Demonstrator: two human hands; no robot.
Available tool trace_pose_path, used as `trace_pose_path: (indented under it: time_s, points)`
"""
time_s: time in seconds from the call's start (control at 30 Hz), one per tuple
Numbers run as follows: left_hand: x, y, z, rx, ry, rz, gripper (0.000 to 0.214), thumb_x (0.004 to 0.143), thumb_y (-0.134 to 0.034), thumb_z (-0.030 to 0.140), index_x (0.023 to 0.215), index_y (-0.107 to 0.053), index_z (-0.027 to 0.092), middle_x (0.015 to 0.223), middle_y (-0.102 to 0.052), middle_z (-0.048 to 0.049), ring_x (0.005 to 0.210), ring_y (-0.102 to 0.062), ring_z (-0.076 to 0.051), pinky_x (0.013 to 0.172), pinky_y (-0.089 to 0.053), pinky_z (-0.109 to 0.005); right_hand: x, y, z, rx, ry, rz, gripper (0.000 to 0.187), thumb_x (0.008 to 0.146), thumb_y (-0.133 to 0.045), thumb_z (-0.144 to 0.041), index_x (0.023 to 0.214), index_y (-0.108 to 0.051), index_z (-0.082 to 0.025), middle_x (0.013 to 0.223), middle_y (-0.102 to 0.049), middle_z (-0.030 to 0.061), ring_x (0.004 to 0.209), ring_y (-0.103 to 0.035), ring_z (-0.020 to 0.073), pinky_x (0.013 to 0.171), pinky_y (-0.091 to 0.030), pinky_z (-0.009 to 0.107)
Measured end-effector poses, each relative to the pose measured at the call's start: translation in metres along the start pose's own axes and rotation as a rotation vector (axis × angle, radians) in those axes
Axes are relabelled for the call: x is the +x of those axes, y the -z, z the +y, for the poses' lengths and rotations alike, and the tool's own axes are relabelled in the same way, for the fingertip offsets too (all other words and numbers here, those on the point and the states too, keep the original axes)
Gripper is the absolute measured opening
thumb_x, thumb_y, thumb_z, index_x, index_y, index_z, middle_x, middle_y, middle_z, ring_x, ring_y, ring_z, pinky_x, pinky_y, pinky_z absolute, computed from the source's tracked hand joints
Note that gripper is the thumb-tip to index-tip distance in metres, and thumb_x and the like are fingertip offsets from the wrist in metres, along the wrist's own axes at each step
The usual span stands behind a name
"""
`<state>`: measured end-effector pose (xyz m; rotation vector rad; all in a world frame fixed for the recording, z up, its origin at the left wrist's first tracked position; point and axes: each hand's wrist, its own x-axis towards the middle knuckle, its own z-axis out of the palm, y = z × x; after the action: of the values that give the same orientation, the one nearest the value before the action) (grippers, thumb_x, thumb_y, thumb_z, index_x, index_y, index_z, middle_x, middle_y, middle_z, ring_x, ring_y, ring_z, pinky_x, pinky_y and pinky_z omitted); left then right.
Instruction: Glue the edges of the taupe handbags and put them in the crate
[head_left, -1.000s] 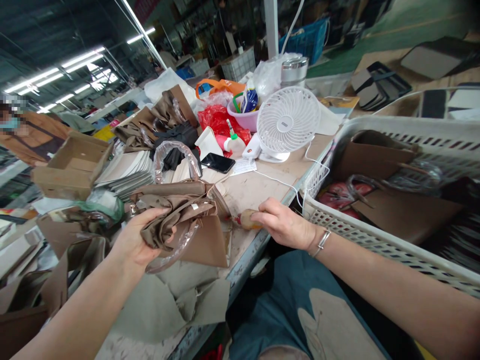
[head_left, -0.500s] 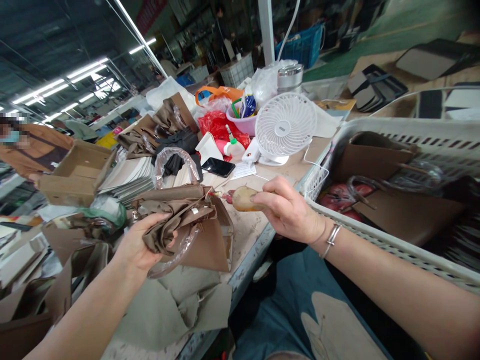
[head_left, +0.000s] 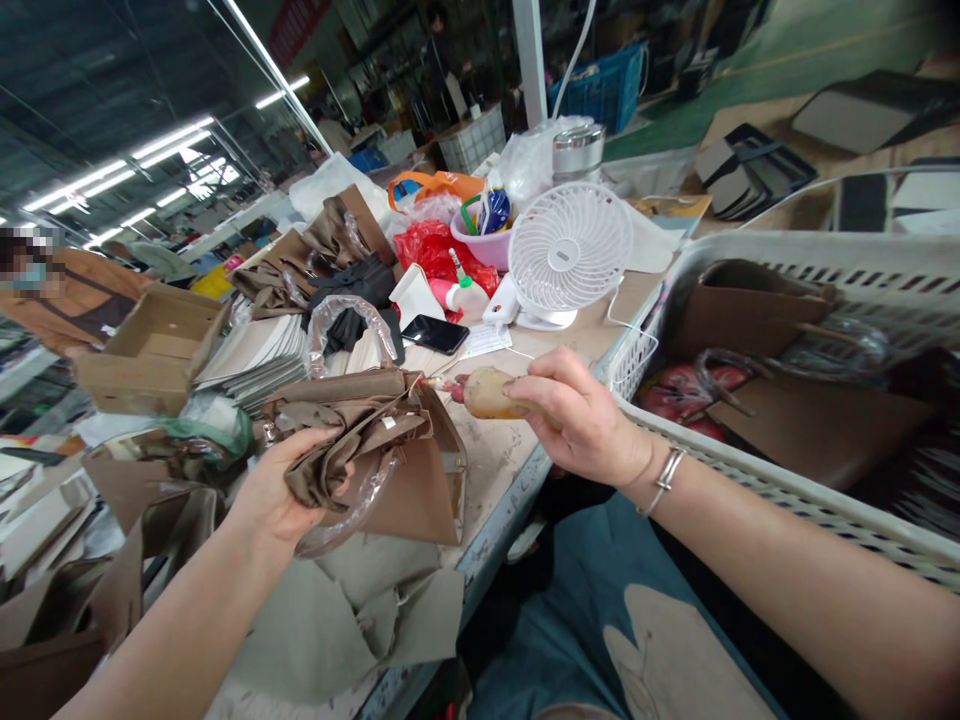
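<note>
A brown handbag (head_left: 409,490) lies on its side on the table, its handle wrapped in clear plastic. My left hand (head_left: 289,485) is closed around the bunched brown lining fabric (head_left: 326,470) of the bag. In my right hand (head_left: 574,415) is a yellowish squeeze bottle (head_left: 491,393), gripped by its rear end and held sideways. Its reddish nozzle (head_left: 454,387) points left, with the tip at the bag's upper corner. Whether the tip touches the edge I cannot tell. A grey-green sheet (head_left: 322,620) lies beneath the bag.
A white fan (head_left: 571,255), a phone (head_left: 435,335) and a glue bottle with a green cap (head_left: 469,295) stand or lie behind the bag. At right, a white plastic crate (head_left: 720,450) holds bags. Stacked panels (head_left: 251,360) and a cardboard box (head_left: 154,345) are left, near a person (head_left: 90,290).
The squeeze bottle and my right hand have shifted slightly left and up, bringing the nozzle closer to the bag's corner. My left hand keeps its hold on the lining.
</note>
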<state>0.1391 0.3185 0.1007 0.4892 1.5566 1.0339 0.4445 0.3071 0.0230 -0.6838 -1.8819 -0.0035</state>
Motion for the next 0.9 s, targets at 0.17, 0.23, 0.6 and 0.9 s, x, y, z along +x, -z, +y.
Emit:
trace_pose_path:
  time_s: [0.17,0.23,0.6,0.9]
  points:
    - [0.0,0.001,-0.001,0.054,-0.048,-0.007,0.011,0.078,-0.047,0.003,0.077,-0.056,0.009,0.054,-0.061,-0.0064,0.039,-0.054,-0.014,0.033,-0.044,-0.021,-0.012,-0.004,0.0,0.041,-0.053,-0.051,0.043,0.086,-0.044,-0.002,0.121,-0.044,-0.026,0.095,-0.048,0.0061,0.087,-0.05,0.021,0.074,-0.05,0.037]
    - [-0.001,0.001,-0.001,0.057,-0.053,-0.003,0.012,0.079,-0.046,0.003,0.077,-0.056,0.008,0.053,-0.061,-0.0064,0.039,-0.055,-0.014,0.033,-0.045,-0.021,-0.021,-0.006,-0.001,0.056,-0.068,-0.098,0.043,0.085,-0.043,-0.001,0.122,-0.045,-0.025,0.095,-0.048,0.0063,0.087,-0.05,0.0211,0.074,-0.05,0.037]
    - [0.0,0.004,-0.001,0.068,-0.055,0.02,0.012,0.082,-0.045,0.004,0.077,-0.056,0.008,0.052,-0.061,-0.0069,0.039,-0.056,-0.015,0.033,-0.045,-0.022,-0.007,-0.008,0.002,0.101,-0.116,0.0,0.045,0.08,-0.046,0.001,0.118,-0.047,-0.024,0.1,-0.049,0.0068,0.095,-0.052,0.0219,0.081,-0.05,0.039]
    - [-0.002,-0.001,-0.002,0.072,-0.058,0.021,0.018,0.085,-0.042,0.005,0.074,-0.055,0.008,0.05,-0.061,-0.0056,0.038,-0.055,-0.013,0.032,-0.043,-0.02,-0.045,-0.018,0.014,0.189,-0.237,-0.265,0.041,0.08,-0.047,0.001,0.115,-0.049,-0.019,0.1,-0.052,0.0088,0.093,-0.053,0.0218,0.083,-0.05,0.038]
